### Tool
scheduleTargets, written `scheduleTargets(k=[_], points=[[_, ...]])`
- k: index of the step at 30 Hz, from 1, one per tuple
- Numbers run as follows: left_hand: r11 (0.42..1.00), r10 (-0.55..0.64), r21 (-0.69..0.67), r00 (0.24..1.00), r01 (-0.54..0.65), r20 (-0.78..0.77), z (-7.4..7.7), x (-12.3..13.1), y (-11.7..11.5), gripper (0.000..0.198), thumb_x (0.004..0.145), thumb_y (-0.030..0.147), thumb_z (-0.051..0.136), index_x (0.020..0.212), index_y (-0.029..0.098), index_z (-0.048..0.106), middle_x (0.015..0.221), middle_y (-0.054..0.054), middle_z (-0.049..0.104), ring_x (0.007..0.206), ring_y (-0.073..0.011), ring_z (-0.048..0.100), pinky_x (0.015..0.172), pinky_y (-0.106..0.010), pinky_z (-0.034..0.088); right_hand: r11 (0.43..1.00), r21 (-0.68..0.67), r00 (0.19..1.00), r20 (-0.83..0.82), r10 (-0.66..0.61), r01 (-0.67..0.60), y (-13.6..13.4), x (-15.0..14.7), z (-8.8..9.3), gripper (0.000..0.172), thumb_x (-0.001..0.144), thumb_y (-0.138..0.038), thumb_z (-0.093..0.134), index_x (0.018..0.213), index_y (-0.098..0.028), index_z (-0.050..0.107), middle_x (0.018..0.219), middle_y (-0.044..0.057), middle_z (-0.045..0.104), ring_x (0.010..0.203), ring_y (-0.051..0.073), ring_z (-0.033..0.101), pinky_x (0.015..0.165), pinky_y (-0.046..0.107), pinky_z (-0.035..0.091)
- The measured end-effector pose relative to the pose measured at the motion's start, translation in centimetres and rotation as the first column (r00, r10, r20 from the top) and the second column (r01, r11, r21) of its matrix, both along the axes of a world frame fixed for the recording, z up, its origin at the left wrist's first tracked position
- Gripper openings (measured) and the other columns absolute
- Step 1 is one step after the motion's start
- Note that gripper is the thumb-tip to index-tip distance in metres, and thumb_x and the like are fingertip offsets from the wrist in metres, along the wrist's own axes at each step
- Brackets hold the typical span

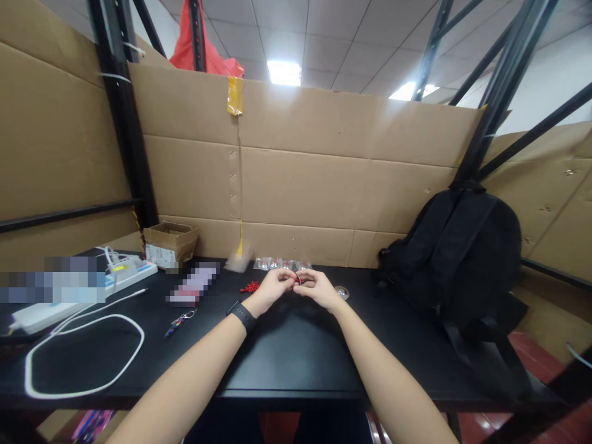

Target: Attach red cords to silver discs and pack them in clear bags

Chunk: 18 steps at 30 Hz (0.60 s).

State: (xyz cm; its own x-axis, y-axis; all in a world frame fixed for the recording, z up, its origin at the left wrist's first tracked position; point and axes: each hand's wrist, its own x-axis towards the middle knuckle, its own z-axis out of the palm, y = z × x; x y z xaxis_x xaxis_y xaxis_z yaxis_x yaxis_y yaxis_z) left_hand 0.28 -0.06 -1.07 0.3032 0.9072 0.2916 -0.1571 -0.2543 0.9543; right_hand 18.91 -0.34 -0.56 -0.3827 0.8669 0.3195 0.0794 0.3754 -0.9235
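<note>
Above the black table, my left hand [273,290] and my right hand [318,288] meet at the fingertips. Both are closed in a pinch on a small thin curved piece [298,279] with a bit of red at it; its kind is too small to make out. A pile of small red pieces [250,287] lies just left of my left hand. Beyond my fingers is a row of transparent packets [274,263] with red specks inside, partly covered by the hands. Beside my right hand sits a small round transparent dish [342,292].
A black backpack [462,259] stands at the right. Toward the left are a small cardboard box [171,243], a keychain [179,322], a white power strip [50,311] and a looped white cable [141,342]. Transparent bags [239,260] lie by the cardboard wall [305,185].
</note>
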Motion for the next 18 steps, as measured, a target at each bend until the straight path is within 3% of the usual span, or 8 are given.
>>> scheduleTargets(k=[3,7,11,14,18], points=[[1.000,-0.030,0.007,0.999,0.030,0.043,-0.08,-0.07,-0.08,0.026,0.073,0.034,0.078,0.087,0.013,0.069,0.088,-0.008,0.072,0.085,-0.0193,0.070,0.082,-0.033,0.056,0.999,-0.006,0.999,-0.009,-0.031,0.031,-0.09,-0.01,0.02,0.058,0.060,-0.040,0.089,0.110,-0.020,0.067,0.102,0.006,0.072,0.075,0.018,0.072,0.076,0.034,0.059],[0.999,-0.028,-0.024,0.998,0.029,0.056,-0.31,0.10,-0.05,0.022,0.072,0.029,0.078,0.084,0.013,0.070,0.083,-0.007,0.073,0.083,-0.0195,0.070,0.080,-0.033,0.056,1.000,-0.002,0.999,-0.036,0.020,-0.020,-0.29,-0.14,-0.01,0.066,0.060,-0.036,0.089,0.119,-0.022,0.064,0.115,0.007,0.069,0.082,0.018,0.072,0.081,0.035,0.059],[0.999,0.041,0.004,0.999,-0.041,-0.019,-0.35,0.40,-0.21,0.019,0.071,0.028,0.077,0.083,0.013,0.072,0.085,-0.007,0.073,0.082,-0.0195,0.069,0.080,-0.033,0.055,1.000,-0.018,1.000,-0.016,0.020,-0.020,-0.20,-0.40,-0.12,0.063,0.060,-0.036,0.089,0.116,-0.021,0.065,0.113,0.007,0.070,0.076,0.017,0.070,0.070,0.031,0.058],[0.992,0.116,0.051,0.990,-0.112,-0.086,-0.53,0.50,-0.19,0.019,0.070,0.028,0.078,0.079,0.013,0.071,0.085,-0.007,0.074,0.083,-0.0196,0.069,0.082,-0.032,0.053,0.999,0.032,1.000,0.017,-0.002,0.001,0.08,-0.63,-0.23,0.059,0.056,-0.035,0.090,0.108,-0.019,0.066,0.108,0.007,0.072,0.080,0.018,0.070,0.076,0.032,0.057],[0.993,0.114,0.050,0.992,-0.111,-0.047,-0.83,0.26,0.27,0.026,0.069,0.030,0.079,0.082,0.015,0.062,0.085,-0.006,0.072,0.084,-0.0188,0.069,0.078,-0.031,0.054,0.998,0.049,0.999,0.000,-0.041,0.041,0.36,-0.64,-0.28,0.060,0.054,-0.035,0.092,0.106,-0.020,0.065,0.106,0.006,0.071,0.084,0.018,0.070,0.080,0.033,0.057]])
